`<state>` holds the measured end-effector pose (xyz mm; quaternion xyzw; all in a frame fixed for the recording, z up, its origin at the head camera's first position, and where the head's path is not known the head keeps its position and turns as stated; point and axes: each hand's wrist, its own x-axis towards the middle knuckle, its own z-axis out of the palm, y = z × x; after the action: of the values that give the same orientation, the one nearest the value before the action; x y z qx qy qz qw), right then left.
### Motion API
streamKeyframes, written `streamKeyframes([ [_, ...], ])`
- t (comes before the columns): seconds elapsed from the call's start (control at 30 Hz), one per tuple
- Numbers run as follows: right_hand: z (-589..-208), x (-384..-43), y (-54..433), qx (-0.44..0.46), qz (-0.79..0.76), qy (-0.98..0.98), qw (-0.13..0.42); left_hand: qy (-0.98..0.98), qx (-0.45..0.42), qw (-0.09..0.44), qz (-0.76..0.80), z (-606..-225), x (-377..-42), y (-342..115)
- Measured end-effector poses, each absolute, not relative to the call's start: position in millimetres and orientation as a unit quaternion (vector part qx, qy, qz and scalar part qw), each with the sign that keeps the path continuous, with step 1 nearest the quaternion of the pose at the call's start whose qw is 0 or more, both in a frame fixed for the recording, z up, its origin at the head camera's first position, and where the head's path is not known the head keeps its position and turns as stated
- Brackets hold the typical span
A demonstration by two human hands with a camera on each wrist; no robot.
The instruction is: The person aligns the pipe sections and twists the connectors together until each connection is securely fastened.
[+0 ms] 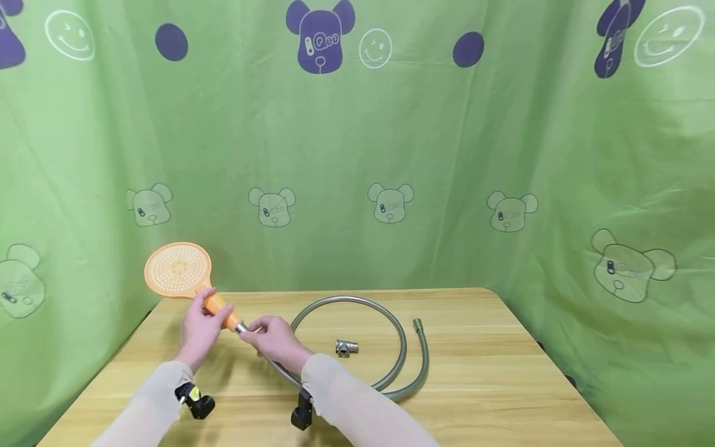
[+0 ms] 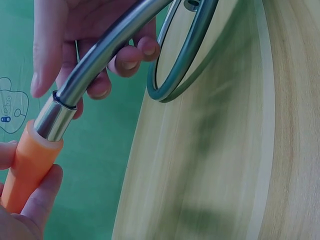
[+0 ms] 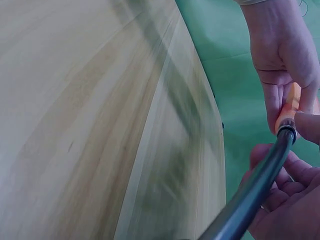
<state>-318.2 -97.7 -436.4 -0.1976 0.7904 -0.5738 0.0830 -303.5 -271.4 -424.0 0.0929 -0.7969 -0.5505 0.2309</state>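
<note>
An orange shower head (image 1: 177, 270) with a round, dotted face is raised above the table's left side. My left hand (image 1: 202, 329) grips its orange handle (image 2: 33, 167). At the handle's end sits a shiny metal nut (image 2: 56, 120), joined to a grey shower hose (image 1: 342, 299). My right hand (image 1: 279, 343) holds the hose just by this nut, its fingers around the hose in the left wrist view. In the right wrist view the hose (image 3: 250, 195) runs from the handle down past the right hand's fingers.
The hose loops across the wooden table (image 1: 491, 385), and its free end (image 1: 418, 325) points up at the right. Inside the loop lies a small metal tee fitting (image 1: 345, 347). A green printed curtain (image 1: 447, 136) encloses the table at the back and sides.
</note>
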Motion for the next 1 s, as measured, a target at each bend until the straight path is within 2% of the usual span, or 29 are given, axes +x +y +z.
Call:
streamKeyframes([
  [0.37,-436,-324,-84,-0.206,-0.546,0.81,0.067,-0.807,0.104,0.212,-0.541,-425,-303,-275],
  [1.0,-435,-332,-57,-0.208,-0.549,0.806,0.08,-0.821,0.121,0.192,-0.523,-434,-305,-277],
])
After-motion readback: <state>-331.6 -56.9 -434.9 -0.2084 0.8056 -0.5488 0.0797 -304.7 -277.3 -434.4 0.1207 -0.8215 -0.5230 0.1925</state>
